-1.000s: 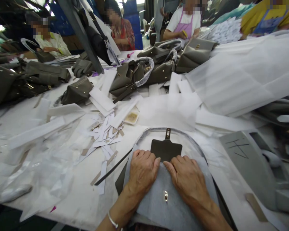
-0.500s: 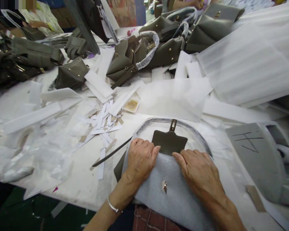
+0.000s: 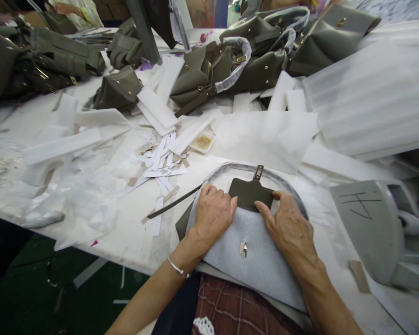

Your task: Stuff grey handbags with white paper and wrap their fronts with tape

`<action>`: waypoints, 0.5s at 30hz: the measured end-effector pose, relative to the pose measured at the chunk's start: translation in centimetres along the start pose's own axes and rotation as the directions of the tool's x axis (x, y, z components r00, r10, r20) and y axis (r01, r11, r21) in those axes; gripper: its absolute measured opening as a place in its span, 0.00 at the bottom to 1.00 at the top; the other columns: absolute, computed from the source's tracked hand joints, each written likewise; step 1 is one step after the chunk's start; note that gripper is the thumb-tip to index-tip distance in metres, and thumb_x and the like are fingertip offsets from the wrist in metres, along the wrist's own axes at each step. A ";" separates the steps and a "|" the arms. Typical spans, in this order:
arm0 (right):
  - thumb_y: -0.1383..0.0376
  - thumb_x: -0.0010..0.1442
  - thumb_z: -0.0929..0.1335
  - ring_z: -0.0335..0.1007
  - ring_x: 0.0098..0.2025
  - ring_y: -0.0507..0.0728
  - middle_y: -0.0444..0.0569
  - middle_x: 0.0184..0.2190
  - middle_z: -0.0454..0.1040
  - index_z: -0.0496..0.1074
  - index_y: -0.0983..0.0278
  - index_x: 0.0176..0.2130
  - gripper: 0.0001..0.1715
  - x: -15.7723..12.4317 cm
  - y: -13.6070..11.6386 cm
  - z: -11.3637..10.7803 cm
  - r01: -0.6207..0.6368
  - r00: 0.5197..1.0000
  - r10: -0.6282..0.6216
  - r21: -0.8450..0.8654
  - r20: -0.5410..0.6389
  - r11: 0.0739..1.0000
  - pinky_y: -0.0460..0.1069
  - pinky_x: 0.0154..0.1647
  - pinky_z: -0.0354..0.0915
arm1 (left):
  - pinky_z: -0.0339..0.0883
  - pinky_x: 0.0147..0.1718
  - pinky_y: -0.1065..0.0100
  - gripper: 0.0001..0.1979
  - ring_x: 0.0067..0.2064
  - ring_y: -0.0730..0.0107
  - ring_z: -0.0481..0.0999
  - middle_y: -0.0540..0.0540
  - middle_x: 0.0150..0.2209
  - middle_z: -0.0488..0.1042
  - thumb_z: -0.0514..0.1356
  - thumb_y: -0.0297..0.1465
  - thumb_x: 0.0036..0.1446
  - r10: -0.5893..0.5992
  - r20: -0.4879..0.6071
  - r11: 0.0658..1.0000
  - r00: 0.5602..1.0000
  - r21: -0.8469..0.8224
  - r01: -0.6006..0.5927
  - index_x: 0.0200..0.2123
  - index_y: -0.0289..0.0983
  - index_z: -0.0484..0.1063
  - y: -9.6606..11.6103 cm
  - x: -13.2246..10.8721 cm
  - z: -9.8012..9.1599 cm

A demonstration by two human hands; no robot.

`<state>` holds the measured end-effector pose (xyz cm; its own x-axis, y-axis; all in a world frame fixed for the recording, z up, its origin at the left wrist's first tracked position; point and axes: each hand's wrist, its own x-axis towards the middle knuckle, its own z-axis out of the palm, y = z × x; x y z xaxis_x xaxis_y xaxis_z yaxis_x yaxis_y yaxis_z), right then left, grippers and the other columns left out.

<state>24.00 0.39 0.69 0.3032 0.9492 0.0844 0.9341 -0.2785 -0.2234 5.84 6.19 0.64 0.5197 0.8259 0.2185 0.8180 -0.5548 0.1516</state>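
Observation:
A bag lies flat at the table's near edge, covered by a grey foam sheet (image 3: 244,260) with a small metal clasp (image 3: 244,249) poking through. Its dark olive flap (image 3: 249,194) with a metal buckle tab (image 3: 258,172) sticks out beyond the sheet. My left hand (image 3: 214,214) lies on the sheet's far left corner, fingers curled down beside the flap. My right hand (image 3: 289,222) rests on the sheet's right side, its thumb and fingers pinching the flap's right edge. A wrapped handle (image 3: 230,166) arcs around the flap. A thin dark strap (image 3: 174,204) runs off to the left.
Several olive handbags (image 3: 209,77) crowd the far side of the white table (image 3: 132,232). Paper strips (image 3: 162,160) and foam pieces litter the middle. A stack of white foam sheets (image 3: 366,102) lies at right, a grey marked piece (image 3: 366,223) nearer. Another person's sleeve (image 3: 75,11) shows far left.
The view has tilted down and the bag sits farther up the frame. My right hand moved up and closed on the flap's right edge. My left hand stays on the sheet.

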 end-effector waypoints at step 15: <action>0.49 0.67 0.62 0.65 0.31 0.56 0.44 0.25 0.70 0.77 0.59 0.34 0.23 -0.2 0.7 -1.0 0.419 0.836 -0.542 0.742 -0.089 0.524 0.54 0.40 0.58 | 0.49 0.64 0.51 0.09 0.41 0.64 0.74 0.48 0.33 0.74 0.52 0.21 0.62 -0.193 -0.076 0.966 0.978 -0.188 0.176 0.40 0.36 0.69 -0.7 -0.6 0.1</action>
<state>24.81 -0.14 1.46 -0.2358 0.9311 0.2782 0.4759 0.3602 -0.8023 5.03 6.13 0.28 0.3321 0.9074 0.2576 0.8357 -0.4097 0.3657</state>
